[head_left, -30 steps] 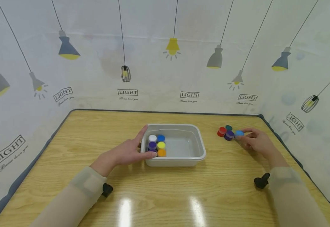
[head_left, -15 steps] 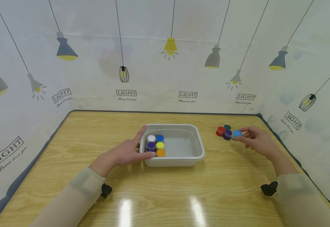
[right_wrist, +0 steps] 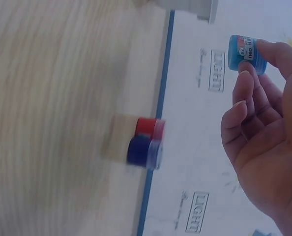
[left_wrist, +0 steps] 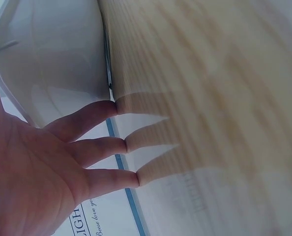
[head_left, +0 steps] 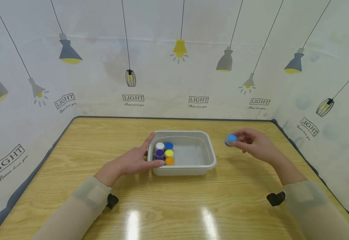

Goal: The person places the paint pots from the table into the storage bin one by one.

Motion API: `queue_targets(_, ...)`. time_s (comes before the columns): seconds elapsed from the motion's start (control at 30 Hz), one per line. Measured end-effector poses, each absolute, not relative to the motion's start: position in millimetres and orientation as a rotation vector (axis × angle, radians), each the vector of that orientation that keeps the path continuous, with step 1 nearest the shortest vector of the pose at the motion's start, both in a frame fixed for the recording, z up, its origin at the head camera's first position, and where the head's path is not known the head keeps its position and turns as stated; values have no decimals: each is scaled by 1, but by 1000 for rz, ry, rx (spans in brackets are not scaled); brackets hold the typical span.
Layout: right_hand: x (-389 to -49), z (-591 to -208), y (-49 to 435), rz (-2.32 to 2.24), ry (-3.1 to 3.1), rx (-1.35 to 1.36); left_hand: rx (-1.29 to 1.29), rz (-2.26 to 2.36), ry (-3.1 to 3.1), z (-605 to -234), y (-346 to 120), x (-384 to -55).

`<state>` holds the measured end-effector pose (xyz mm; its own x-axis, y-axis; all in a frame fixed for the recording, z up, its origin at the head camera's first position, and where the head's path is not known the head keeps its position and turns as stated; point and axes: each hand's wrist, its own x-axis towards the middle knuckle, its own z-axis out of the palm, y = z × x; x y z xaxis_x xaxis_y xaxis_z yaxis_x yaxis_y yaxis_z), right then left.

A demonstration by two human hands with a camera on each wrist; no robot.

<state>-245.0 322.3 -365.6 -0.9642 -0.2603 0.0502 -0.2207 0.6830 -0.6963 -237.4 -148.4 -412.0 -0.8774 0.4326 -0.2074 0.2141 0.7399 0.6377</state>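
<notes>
My right hand [head_left: 257, 145] pinches a small light-blue paint jar [head_left: 231, 138] between thumb and fingers, lifted above the table; its label faces the camera in the right wrist view. Beyond that hand, a red paint jar [right_wrist: 150, 129] and a dark purple one [right_wrist: 143, 151] stand side by side; both are mostly hidden in the head view. My left hand [head_left: 132, 160] rests against the left end of a pale grey plastic tub [head_left: 185, 171], thumb over the front rim, index finger along the side. Its other fingers are straight, tips on the table in the left wrist view.
Inside the tub's left part stand several paint jars, among them a white one [head_left: 160, 146], a blue one [head_left: 169, 145], a yellow one [head_left: 169, 153] and an orange one [head_left: 169, 161]. The wooden table [head_left: 174, 200] ends at a lamp-patterned backdrop [head_left: 162, 80].
My right hand has picked the light-blue jar up from beside the other jars and carried it left, in front of them. My left hand has stayed at the tub.
</notes>
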Motion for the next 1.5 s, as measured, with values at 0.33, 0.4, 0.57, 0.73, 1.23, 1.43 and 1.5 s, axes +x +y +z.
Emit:
queue_targets(0.33, -250, -349, 269, -1241, 2761, -601, 510, 889, 2604, -412, -151, -238)
queue_targets(0.4, -252, -349, 260, -1271, 2733, -640, 504, 889, 2600, -412, -150, -238)
queue_targets(0.57, -257, -354, 237, -1301, 2676, -680, 496, 894, 2594, -413, -150, -238)
queue_targets(0.73, -264, -360, 214, -1284, 2653, -681, 502, 897, 2598, -414, -150, -239)
queue_targets(1.23, -279, -375, 167, -1247, 2604, -699, 513, 913, 2591, -415, -148, -239)
queue_targets(1.43, -284, -382, 159, -1264, 2575, -695, 529, 911, 2602, -415, -149, -239)
queue_targets(1.5, -285, -384, 157, -1266, 2573, -691, 527, 915, 2600, -414, -149, -239)
